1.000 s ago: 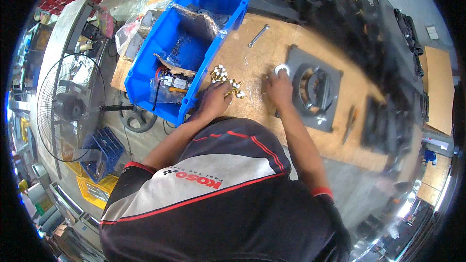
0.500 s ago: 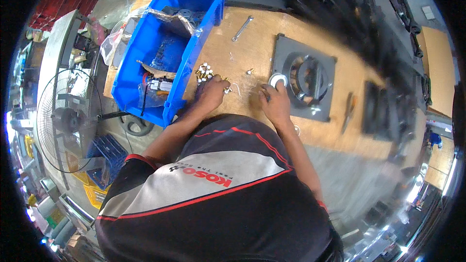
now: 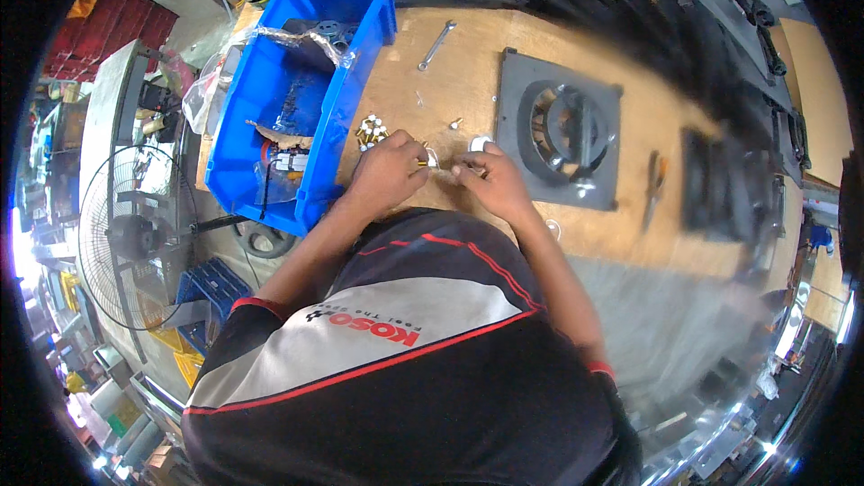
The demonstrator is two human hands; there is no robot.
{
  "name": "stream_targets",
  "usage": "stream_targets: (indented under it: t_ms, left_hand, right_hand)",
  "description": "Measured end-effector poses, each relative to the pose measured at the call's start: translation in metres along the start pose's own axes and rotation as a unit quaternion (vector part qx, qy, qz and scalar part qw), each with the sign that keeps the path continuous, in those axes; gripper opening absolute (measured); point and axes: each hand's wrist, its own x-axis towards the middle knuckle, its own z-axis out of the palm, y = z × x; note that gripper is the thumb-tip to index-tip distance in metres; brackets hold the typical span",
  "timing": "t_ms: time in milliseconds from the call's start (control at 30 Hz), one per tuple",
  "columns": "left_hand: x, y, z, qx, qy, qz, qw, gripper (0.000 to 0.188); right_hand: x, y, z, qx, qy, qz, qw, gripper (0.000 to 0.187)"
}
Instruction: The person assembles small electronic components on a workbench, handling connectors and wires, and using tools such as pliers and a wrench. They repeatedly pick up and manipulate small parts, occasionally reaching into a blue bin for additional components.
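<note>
Hands meet over the worktop (image 3: 468,54): my left hand (image 3: 389,171) pinches a brass screw (image 3: 421,163), my right hand (image 3: 490,175) pinches a small white part (blurred), close for fitting.

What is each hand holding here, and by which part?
The left hand pinches a small brass-coloured screw at its fingertips. The right hand closes on something small; what it is cannot be told.

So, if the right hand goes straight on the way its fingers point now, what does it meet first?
Probably the left hand: the right hand points across at it, fingertips almost meeting over the wooden bench, with a small brass-coloured part between them. Depth is unclear.
</note>
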Motion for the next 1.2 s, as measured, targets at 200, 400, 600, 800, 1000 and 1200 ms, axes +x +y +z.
stream_targets:
  t_ms: [200, 400, 600, 800, 1000, 1200]
  left_hand:
    - [0.007, 0.052, -0.045, -0.021, -0.022, 0.038, 0.999, 0.022]
    - [0.01, 0.069, -0.061, -0.078, -0.009, 0.071, 0.994, 0.019]
    - [0.008, 0.064, -0.056, -0.105, 0.019, 0.163, 0.981, 0.008]
    - [0.009, 0.065, -0.056, -0.101, 0.074, 0.259, 0.958, 0.01]
    - [0.014, 0.063, -0.052, -0.084, 0.061, 0.22, 0.97, 0.016]
    - [0.013, 0.056, -0.035, -0.447, -0.108, -0.063, 0.886, 0.022]
  right_hand:
    - [0.004, -0.039, -0.015, 0.102, -0.034, 0.031, 0.994, 0.026]
    - [-0.002, -0.059, -0.029, 0.208, -0.009, 0.093, 0.974, 0.02]
    - [-0.009, -0.071, -0.029, 0.349, 0.012, 0.167, 0.922, 0.014]
    - [-0.013, -0.077, -0.032, 0.33, -0.017, 0.185, 0.926, 0.016]
    - [-0.014, -0.072, -0.032, 0.211, 0.007, 0.168, 0.963, 0.024]
    - [-0.018, -0.078, -0.022, 0.109, 0.106, 0.035, 0.988, 0.02]
